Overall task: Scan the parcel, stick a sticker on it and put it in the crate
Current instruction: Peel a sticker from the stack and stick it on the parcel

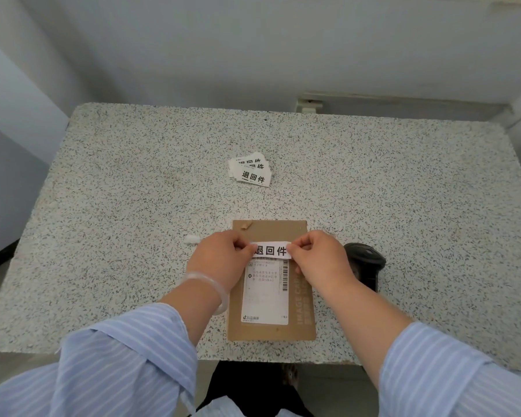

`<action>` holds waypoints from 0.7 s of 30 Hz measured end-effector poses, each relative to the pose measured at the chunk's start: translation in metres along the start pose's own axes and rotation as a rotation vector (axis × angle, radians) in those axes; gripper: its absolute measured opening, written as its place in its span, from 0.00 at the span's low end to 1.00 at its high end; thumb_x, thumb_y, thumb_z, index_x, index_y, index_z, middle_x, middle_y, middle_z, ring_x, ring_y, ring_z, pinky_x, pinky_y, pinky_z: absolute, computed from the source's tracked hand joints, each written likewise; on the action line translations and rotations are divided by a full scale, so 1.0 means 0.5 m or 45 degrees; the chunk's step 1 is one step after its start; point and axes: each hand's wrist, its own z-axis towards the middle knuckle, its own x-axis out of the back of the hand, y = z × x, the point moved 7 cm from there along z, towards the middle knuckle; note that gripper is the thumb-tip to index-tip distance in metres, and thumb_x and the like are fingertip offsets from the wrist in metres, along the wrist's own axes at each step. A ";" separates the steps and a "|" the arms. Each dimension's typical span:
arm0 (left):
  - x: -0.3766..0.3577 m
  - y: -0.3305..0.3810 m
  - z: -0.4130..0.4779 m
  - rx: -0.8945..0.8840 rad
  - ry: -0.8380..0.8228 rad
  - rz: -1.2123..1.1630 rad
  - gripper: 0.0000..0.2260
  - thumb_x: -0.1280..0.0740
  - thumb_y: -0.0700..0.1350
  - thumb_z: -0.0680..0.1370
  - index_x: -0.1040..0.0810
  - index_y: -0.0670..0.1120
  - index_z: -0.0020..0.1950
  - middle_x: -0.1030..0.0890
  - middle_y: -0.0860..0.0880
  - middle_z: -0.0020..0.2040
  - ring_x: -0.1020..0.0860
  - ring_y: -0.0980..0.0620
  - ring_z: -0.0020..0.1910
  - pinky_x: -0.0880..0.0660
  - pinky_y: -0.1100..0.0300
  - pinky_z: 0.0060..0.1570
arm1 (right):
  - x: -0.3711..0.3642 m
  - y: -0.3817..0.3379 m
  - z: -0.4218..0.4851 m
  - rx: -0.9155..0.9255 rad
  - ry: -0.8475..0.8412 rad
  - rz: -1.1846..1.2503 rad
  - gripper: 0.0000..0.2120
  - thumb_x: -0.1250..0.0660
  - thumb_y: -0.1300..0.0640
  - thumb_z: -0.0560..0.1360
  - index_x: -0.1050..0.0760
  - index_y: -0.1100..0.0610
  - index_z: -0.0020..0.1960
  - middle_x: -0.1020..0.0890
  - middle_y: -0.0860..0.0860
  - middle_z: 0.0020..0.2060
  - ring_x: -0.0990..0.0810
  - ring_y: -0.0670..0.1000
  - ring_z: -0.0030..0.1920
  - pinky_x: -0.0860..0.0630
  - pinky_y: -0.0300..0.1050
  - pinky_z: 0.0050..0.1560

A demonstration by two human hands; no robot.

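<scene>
Low in the middle of the frame a flat brown cardboard parcel (pixel 271 284) lies on the speckled stone table (pixel 133 206), its long sides running up and down the picture and its lower edge just short of the table's near edge. A white shipping label (pixel 265 293) covers most of its lower half. Across the parcel, just above that label, both hands stretch a white sticker (pixel 271 250) printed with three black characters: the left hand (pixel 220 254) pinches its left end between thumb and fingertips, the right hand (pixel 319 257) pinches its right end the same way, so both are closed on the sticker; whether it already touches the cardboard cannot be told. A pale bangle (pixel 208 284) rings the left wrist, and striped blue sleeves (pixel 127 356) fill the bottom corners. Just right of the parcel, partly behind the right hand, lies a black scanner (pixel 366 263), close to the parcel's right edge. A small white scrap (pixel 191 239) sits just left of the left hand. Above the parcel, near the table's centre and well apart from it, rests a loose pile of spare stickers (pixel 250 173). The left, right and upper stretches of the tabletop lie open to its rounded far corners, where pale walls begin; no crate appears in view
</scene>
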 end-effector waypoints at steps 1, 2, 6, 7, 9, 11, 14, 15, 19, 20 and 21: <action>0.001 0.002 0.001 -0.012 0.010 0.023 0.09 0.34 0.55 0.75 0.24 0.53 0.39 0.19 0.54 0.35 0.21 0.54 0.35 0.21 0.55 0.39 | -0.001 -0.002 0.001 0.009 0.005 -0.022 0.05 0.32 0.50 0.75 0.24 0.50 0.43 0.17 0.48 0.37 0.17 0.50 0.38 0.20 0.47 0.41; 0.001 0.004 0.003 -0.019 0.018 0.039 0.08 0.34 0.55 0.75 0.25 0.53 0.38 0.20 0.54 0.35 0.21 0.54 0.34 0.21 0.55 0.39 | -0.003 -0.003 0.002 0.020 0.007 -0.042 0.05 0.32 0.50 0.75 0.24 0.50 0.42 0.17 0.48 0.37 0.17 0.50 0.39 0.20 0.48 0.42; -0.005 0.008 0.008 -0.036 0.022 0.066 0.06 0.34 0.53 0.75 0.24 0.53 0.41 0.21 0.54 0.34 0.21 0.54 0.34 0.21 0.55 0.38 | -0.004 -0.010 0.004 0.047 0.023 -0.128 0.05 0.32 0.49 0.75 0.24 0.50 0.43 0.18 0.45 0.38 0.19 0.48 0.39 0.20 0.49 0.43; -0.005 0.007 0.009 -0.041 0.029 0.066 0.05 0.34 0.53 0.75 0.24 0.53 0.42 0.22 0.55 0.35 0.21 0.54 0.34 0.21 0.55 0.38 | -0.005 -0.011 0.005 0.047 0.023 -0.143 0.05 0.33 0.49 0.75 0.24 0.50 0.43 0.19 0.45 0.38 0.19 0.48 0.40 0.20 0.49 0.43; -0.003 0.007 0.009 -0.052 0.053 0.048 0.06 0.33 0.54 0.75 0.26 0.53 0.45 0.23 0.55 0.35 0.22 0.54 0.34 0.23 0.57 0.35 | -0.005 -0.015 0.004 0.053 0.023 -0.177 0.05 0.33 0.50 0.75 0.25 0.50 0.42 0.20 0.45 0.38 0.20 0.48 0.40 0.21 0.49 0.43; 0.000 0.004 0.008 -0.053 0.066 0.018 0.08 0.32 0.54 0.74 0.28 0.53 0.48 0.25 0.56 0.36 0.23 0.55 0.34 0.28 0.59 0.32 | -0.002 -0.019 0.003 0.063 0.032 -0.197 0.06 0.33 0.50 0.75 0.26 0.51 0.43 0.21 0.46 0.37 0.21 0.48 0.40 0.21 0.50 0.43; 0.002 -0.010 0.007 -0.008 0.095 -0.124 0.13 0.29 0.55 0.72 0.30 0.55 0.51 0.25 0.54 0.44 0.24 0.56 0.36 0.29 0.58 0.33 | 0.004 -0.014 0.001 0.046 0.037 -0.120 0.08 0.32 0.49 0.75 0.27 0.52 0.48 0.22 0.45 0.38 0.21 0.47 0.39 0.22 0.48 0.42; 0.003 -0.014 0.006 -0.002 0.117 -0.160 0.15 0.28 0.55 0.71 0.30 0.55 0.53 0.26 0.53 0.47 0.25 0.56 0.37 0.28 0.58 0.34 | 0.005 -0.011 0.000 0.044 0.038 -0.079 0.09 0.31 0.49 0.75 0.28 0.52 0.49 0.23 0.45 0.38 0.22 0.47 0.39 0.23 0.46 0.40; 0.002 -0.001 -0.012 -0.297 0.254 0.106 0.21 0.33 0.56 0.74 0.32 0.56 0.66 0.29 0.49 0.60 0.28 0.52 0.54 0.28 0.56 0.53 | 0.008 -0.016 -0.019 0.218 0.071 -0.126 0.10 0.33 0.49 0.76 0.28 0.50 0.55 0.24 0.46 0.44 0.24 0.47 0.44 0.27 0.41 0.42; -0.002 0.008 -0.024 -0.430 0.294 0.264 0.22 0.35 0.56 0.75 0.32 0.55 0.68 0.30 0.48 0.63 0.29 0.50 0.58 0.29 0.54 0.58 | 0.007 -0.017 -0.030 0.300 0.083 -0.206 0.12 0.34 0.49 0.77 0.27 0.50 0.59 0.24 0.46 0.50 0.24 0.47 0.50 0.26 0.42 0.49; -0.010 0.012 -0.036 -0.557 0.331 0.430 0.22 0.38 0.56 0.76 0.32 0.54 0.69 0.29 0.47 0.66 0.29 0.47 0.61 0.30 0.50 0.61 | 0.002 -0.017 -0.041 0.399 0.100 -0.317 0.14 0.36 0.49 0.77 0.26 0.49 0.62 0.25 0.47 0.55 0.26 0.48 0.55 0.26 0.45 0.56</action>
